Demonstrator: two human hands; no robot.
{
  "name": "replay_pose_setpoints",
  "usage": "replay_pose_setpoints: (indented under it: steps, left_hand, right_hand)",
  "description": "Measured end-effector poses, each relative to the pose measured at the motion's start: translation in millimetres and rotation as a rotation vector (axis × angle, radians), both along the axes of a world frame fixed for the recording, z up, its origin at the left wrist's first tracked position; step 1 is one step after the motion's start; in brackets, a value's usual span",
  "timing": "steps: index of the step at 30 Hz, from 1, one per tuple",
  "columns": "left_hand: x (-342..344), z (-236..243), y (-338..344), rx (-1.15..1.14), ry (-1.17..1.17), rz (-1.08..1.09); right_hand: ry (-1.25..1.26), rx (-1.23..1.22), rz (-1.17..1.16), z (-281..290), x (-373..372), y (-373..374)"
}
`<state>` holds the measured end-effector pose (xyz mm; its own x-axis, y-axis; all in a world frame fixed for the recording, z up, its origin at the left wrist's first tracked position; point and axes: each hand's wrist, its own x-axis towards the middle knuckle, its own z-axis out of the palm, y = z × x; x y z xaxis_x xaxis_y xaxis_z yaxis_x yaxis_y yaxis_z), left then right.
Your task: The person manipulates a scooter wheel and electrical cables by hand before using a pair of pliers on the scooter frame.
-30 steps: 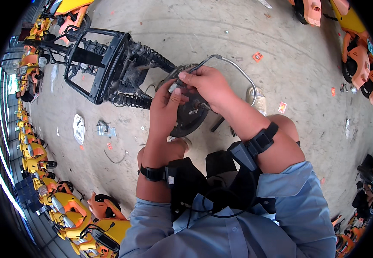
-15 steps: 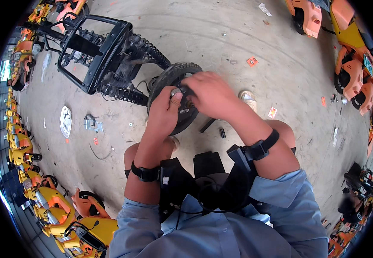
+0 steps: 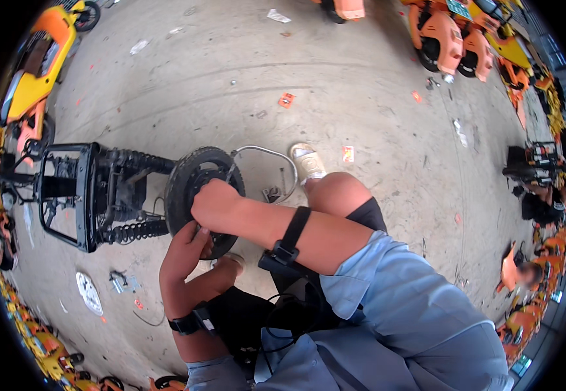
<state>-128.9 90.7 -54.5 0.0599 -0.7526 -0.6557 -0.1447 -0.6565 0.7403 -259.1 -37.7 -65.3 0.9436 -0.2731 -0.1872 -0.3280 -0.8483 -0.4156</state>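
A small black wheel [image 3: 188,174] with a knobbly tyre sits at the end of a stripped black scooter frame [image 3: 74,195] lying on the concrete floor. My right hand [image 3: 214,205] is closed over the wheel's hub, arm reaching across my knee. My left hand [image 3: 184,251] presses against the lower edge of the tyre from below, fingers curled on it. What lies under my palms is hidden. A grey metal hoop [image 3: 275,156] arcs out just right of the wheel.
Small bolts and a white disc [image 3: 88,291] lie on the floor at lower left. Orange and yellow scooter shells [image 3: 452,36] line the floor's edges. My shoe [image 3: 307,161] rests beyond my knee. Another person [image 3: 524,270] crouches far right.
The view has swung, so frame and wheel now lie at the left. My right hand has stayed on the hub; my left hand has dropped to the tyre's lower edge.
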Motion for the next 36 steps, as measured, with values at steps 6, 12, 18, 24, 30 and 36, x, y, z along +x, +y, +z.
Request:
replay_pose_setpoints:
  steps: [6,12,18,24,30,36]
  left_hand:
    - [4.6,-4.3,-11.7,0.185,0.202,-0.073]
    - [9.0,-44.4,-14.9,-0.315,-0.337,-0.285]
    - [-17.6,-4.5,-31.5,-0.305,-0.724,-0.424]
    - [-21.8,-6.9,-35.1,-0.385,-0.858,-0.502]
    - [-25.1,-19.1,-27.3,-0.421,-0.921,-0.461]
    - [-20.5,-13.6,-30.1,0.065,-0.322,-0.245]
  right_hand:
    - [0.017,0.009,-0.048,-10.2,0.8,0.6]
    - [0.015,-0.007,-0.068,-23.1,-2.1,-7.3]
    - [0.184,0.09,-0.1,-14.6,-7.9,-15.9]
    - [0.44,0.475,-0.095,-6.1,-10.4,-31.0]
    - [0.237,0.304,-0.028,-26.1,-11.6,-24.1]
    - [0.142,0.128,-0.171,-26.5,-16.3,-6.0]
